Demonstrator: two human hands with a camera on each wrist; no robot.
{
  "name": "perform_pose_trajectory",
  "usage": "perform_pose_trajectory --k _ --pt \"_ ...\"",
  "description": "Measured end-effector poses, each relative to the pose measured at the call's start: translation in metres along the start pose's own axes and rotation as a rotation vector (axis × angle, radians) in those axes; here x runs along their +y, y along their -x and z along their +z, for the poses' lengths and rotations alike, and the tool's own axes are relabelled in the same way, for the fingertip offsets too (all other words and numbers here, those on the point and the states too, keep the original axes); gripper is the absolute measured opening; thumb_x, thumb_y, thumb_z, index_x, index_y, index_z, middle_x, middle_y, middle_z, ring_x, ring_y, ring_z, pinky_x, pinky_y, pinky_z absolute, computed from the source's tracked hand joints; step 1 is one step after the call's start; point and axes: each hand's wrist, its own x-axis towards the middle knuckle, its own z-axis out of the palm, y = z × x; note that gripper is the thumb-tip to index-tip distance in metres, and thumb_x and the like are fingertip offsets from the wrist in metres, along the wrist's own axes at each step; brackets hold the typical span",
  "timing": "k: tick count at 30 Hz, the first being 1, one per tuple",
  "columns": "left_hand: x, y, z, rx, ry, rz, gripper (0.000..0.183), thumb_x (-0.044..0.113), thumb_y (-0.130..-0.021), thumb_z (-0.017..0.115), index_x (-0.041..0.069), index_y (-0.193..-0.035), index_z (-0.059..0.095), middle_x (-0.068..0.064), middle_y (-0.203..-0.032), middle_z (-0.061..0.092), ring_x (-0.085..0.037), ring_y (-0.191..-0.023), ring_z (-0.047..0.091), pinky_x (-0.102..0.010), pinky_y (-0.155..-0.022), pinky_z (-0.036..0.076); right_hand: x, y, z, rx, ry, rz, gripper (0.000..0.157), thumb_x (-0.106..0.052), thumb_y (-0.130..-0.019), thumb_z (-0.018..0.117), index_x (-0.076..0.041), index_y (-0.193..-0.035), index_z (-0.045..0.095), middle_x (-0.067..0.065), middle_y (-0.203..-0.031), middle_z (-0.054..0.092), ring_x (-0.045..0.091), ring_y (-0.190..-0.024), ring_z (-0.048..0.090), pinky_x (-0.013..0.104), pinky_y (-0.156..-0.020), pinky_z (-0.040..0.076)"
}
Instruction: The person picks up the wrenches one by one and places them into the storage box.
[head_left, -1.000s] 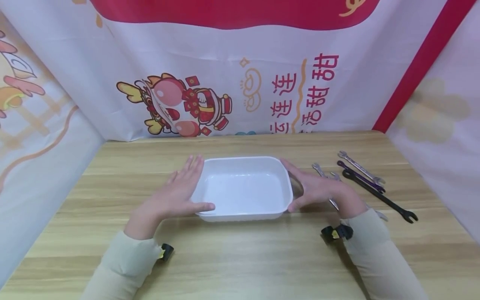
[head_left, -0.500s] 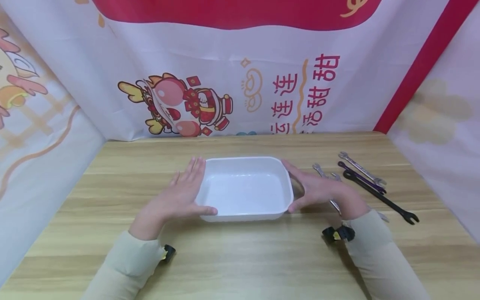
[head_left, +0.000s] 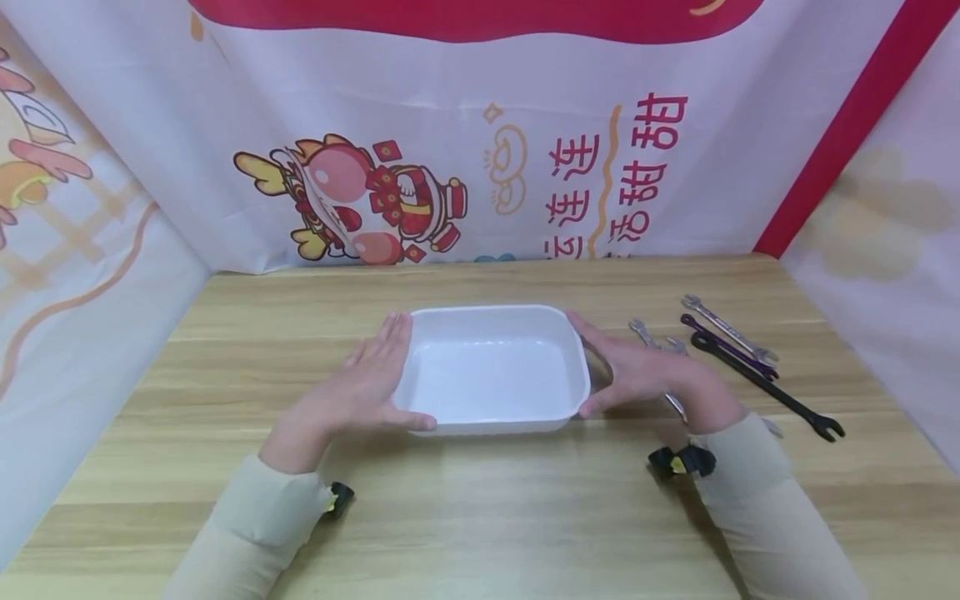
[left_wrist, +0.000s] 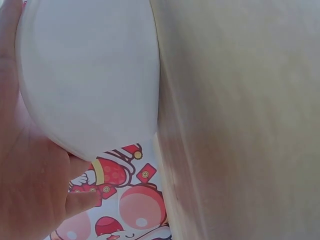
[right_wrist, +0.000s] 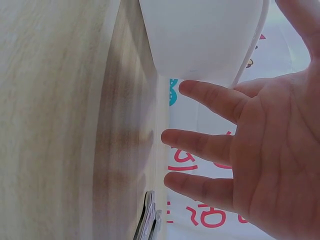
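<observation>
A white rectangular plastic container (head_left: 491, 379), upright and with nothing in it, sits mid-table in the head view. Along its left side lies my left hand (head_left: 352, 387), fingers straight and pointing away, thumb at the near left corner. My right hand (head_left: 633, 371) is at the other end, its thumb by the near right corner and its index finger by the far right one. From the left wrist, the container's outer wall (left_wrist: 90, 75) shows against the palm. In the right wrist view, the right hand (right_wrist: 270, 145) has spread, straight fingers beside the container (right_wrist: 205, 40).
Right of the container, several wrenches lie on the wooden table (head_left: 480, 517): a black one (head_left: 765, 383), a purple one (head_left: 731, 346), a silver one (head_left: 727, 329), and silver ones (head_left: 643, 332) partly under the right arm. Printed cloth (head_left: 480, 167) hangs behind the table and along both sides.
My left hand has edged slightly right against the container's side. The right hand and the container stay almost where they were. The head view has tilted a little downward.
</observation>
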Motion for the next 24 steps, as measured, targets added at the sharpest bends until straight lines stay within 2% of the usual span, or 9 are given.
perform_pose_trajectory --k 10,15,18,21,24 --pt "0.003 -0.002 -0.001 -0.007 0.002 0.003 0.141 0.084 -0.069 0.064 0.01 -0.158 -0.015 -0.007 -0.168 -0.016 -0.027 -0.156 -0.011 -0.059 -0.124 0.005 -0.002 0.001 -0.003 -0.003 0.033 0.035 0.132 -0.041 -0.072 0.088 -0.016 -0.16 -0.008 0.014 -0.168 0.006 0.04 -0.153 0.014 0.063 -0.12 0.014" --pt "0.003 -0.001 -0.002 -0.01 0.005 -0.002 0.139 0.081 -0.07 0.067 0.01 -0.158 -0.014 -0.008 -0.168 -0.014 -0.027 -0.156 -0.01 -0.058 -0.124 0.006 -0.004 0.001 -0.004 -0.004 0.02 -0.002 0.131 -0.036 -0.072 0.089 -0.017 -0.161 -0.006 0.014 -0.168 0.01 0.04 -0.153 0.014 0.064 -0.12 0.013" --pt "0.003 -0.001 -0.002 -0.014 0.004 -0.005 0.139 0.081 -0.07 0.067 0.01 -0.158 -0.014 -0.007 -0.168 -0.013 -0.027 -0.156 -0.01 -0.058 -0.124 0.006 -0.002 0.002 -0.005 -0.009 -0.025 -0.035 0.128 -0.03 -0.073 0.089 -0.018 -0.161 -0.004 0.014 -0.167 0.014 0.04 -0.153 0.015 0.066 -0.119 0.012" --pt "0.002 -0.002 -0.001 -0.017 0.002 -0.006 0.139 0.082 -0.069 0.066 0.011 -0.158 -0.014 -0.006 -0.168 -0.014 -0.027 -0.156 -0.01 -0.058 -0.124 0.007 0.001 0.005 -0.008 -0.004 -0.028 -0.01 0.126 -0.034 -0.075 0.087 -0.021 -0.161 -0.003 0.013 -0.166 0.02 0.041 -0.153 0.016 0.07 -0.117 0.013" --pt "0.002 -0.002 -0.001 -0.021 0.003 -0.008 0.14 0.083 -0.068 0.065 0.012 -0.158 -0.015 -0.006 -0.168 -0.014 -0.026 -0.156 -0.01 -0.058 -0.124 0.007 0.003 0.011 -0.013 0.011 0.012 0.087 0.121 -0.044 -0.078 0.083 -0.026 -0.161 -0.004 0.012 -0.165 0.024 0.04 -0.153 0.015 0.07 -0.116 0.016"
